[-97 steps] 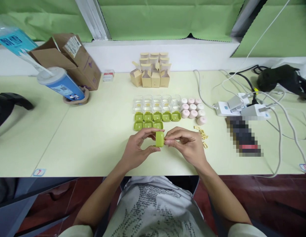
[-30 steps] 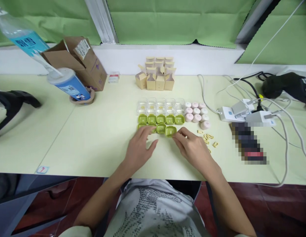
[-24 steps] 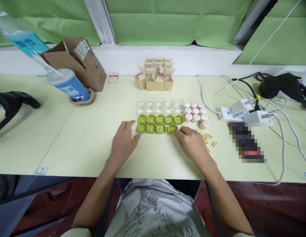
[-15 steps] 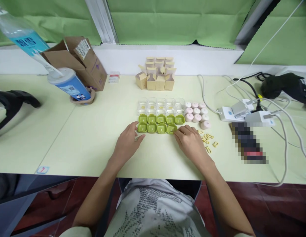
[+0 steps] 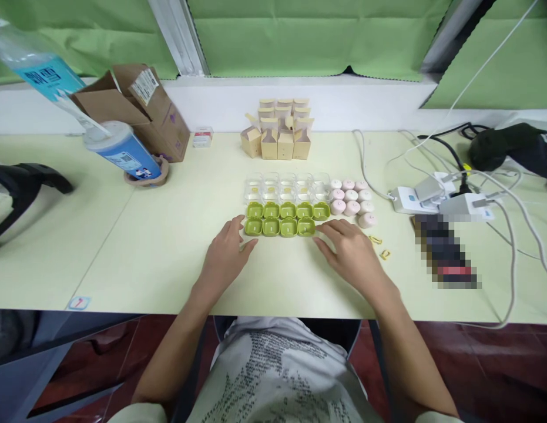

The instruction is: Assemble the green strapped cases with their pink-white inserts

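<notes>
Two rows of small green square cases [image 5: 279,226] lie on the pale table [image 5: 167,247], with a row of clear plastic cases [image 5: 284,187] just behind them. My left hand [image 5: 227,252] rests flat, fingers spread, touching the left end of the near green row. My right hand [image 5: 350,249] lies open on the table just right of that row, holding nothing. Pink round caps [image 5: 352,200] sit to the right of the cases, and small yellow clips [image 5: 379,247] lie beside my right hand.
Small tan cartons [image 5: 279,132] stand at the back centre. A brown cardboard box [image 5: 136,111] and a blue-labelled container [image 5: 123,151] sit back left. Power strips and white cables [image 5: 436,197] spread at the right, with a black object [image 5: 506,147] beyond them.
The green case that both hands held 3.2 s ago now lies at the right end of the near row. Both hands let go and flattened; my right hand slid slightly right.
</notes>
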Tool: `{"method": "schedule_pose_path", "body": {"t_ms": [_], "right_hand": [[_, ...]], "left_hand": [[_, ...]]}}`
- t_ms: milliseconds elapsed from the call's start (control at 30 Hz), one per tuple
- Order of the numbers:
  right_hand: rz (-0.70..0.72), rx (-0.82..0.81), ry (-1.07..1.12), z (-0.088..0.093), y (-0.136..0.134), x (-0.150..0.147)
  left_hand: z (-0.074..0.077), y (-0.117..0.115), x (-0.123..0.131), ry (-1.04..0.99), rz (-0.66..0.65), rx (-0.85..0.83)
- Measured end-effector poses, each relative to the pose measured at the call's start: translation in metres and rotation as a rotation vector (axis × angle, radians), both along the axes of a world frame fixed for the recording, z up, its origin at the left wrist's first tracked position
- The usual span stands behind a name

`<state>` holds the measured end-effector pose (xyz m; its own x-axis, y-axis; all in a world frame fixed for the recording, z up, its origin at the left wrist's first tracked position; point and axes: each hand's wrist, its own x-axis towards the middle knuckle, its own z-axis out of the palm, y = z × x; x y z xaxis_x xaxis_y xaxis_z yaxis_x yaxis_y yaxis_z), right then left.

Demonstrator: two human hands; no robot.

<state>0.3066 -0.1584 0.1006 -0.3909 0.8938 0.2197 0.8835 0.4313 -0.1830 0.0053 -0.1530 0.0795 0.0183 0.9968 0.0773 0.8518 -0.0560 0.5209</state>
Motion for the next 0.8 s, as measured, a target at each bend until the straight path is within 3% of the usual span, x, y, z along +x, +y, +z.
{"method": "schedule_pose_path", "body": {"t_ms": [67, 167, 300, 467, 533, 667, 800], "right_hand": [[-0.011, -0.043, 0.054, 0.010, -0.009, 0.016], [0.013, -0.179, -0.038, 0.018, -0.019, 0.037], [0.024, -0.327, -0.090, 0.020, -0.019, 0.042], [0.007, -0.326, 0.417, 0.029, -0.021, 0.016], [-0.017, -0.366, 0.543, 0.028, -0.025, -0.001], [0.026, -0.416, 0.620, 0.020, -0.033, -0.027], [0.060, -0.374, 0.841, 0.014, -0.030, -0.028]], "left_hand": [[0.003, -0.003, 0.002, 0.033, 0.008, 0.102], [0.008, -0.007, 0.008, -0.023, -0.033, 0.270], [0.013, -0.014, 0.024, -0.172, -0.242, 0.383], [0.010, -0.030, 0.050, -0.212, -0.578, 0.389], [0.006, -0.035, 0.059, -0.172, -0.639, 0.454], [-0.001, -0.038, 0.069, -0.216, -0.541, 0.515], [0.002, -0.033, 0.063, -0.621, -0.319, 0.308]]}}
